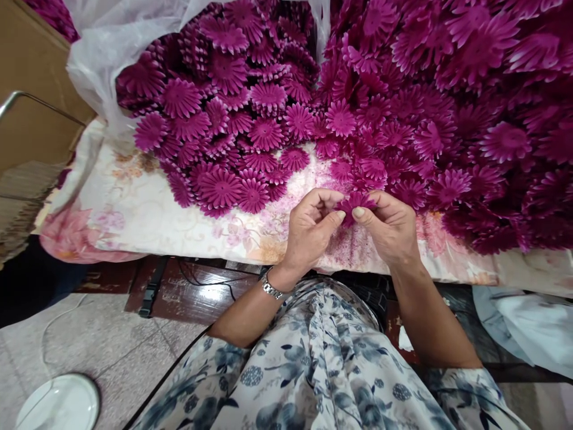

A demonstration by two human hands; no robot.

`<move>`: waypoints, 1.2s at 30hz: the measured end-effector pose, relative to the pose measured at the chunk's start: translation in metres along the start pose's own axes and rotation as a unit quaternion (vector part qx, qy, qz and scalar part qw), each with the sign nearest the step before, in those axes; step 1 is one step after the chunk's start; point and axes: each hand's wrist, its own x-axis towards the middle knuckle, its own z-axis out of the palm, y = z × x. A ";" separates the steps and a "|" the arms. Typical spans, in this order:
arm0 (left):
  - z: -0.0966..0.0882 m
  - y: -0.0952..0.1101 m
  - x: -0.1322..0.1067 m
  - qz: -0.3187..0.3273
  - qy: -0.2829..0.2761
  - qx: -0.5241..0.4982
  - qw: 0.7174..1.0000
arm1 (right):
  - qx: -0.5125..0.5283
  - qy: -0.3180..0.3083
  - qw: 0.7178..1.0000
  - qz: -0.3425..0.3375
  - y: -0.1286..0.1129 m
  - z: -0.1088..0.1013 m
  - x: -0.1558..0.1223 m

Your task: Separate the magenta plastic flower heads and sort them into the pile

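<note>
The flower (353, 200) is magenta, the cream cloth (147, 230) pink floral, the white shirt (326, 358) bluish floral.

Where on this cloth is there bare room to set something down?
The widest free patch is floral cloth at left, bordered by the left flower pile, the plastic bag and the front edge; it narrows toward the left hand. The right flower pile crowds most of the right side; mid-front, that hand and the right hand pinch a purple flower.

Flower heaps (340, 118) ahead — bare cloth (143, 224) leftward
</note>
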 end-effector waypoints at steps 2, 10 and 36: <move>-0.001 0.001 0.000 -0.019 -0.020 -0.008 1.000 | -0.041 0.010 0.999 -0.015 -0.001 0.000 -0.001; 0.003 0.002 0.002 -0.086 -0.055 -0.037 0.994 | -0.174 0.035 0.979 -0.101 -0.012 0.006 0.003; -0.002 0.012 0.010 -0.107 0.032 -0.118 0.987 | -0.399 0.157 0.875 -0.225 -0.022 -0.039 0.032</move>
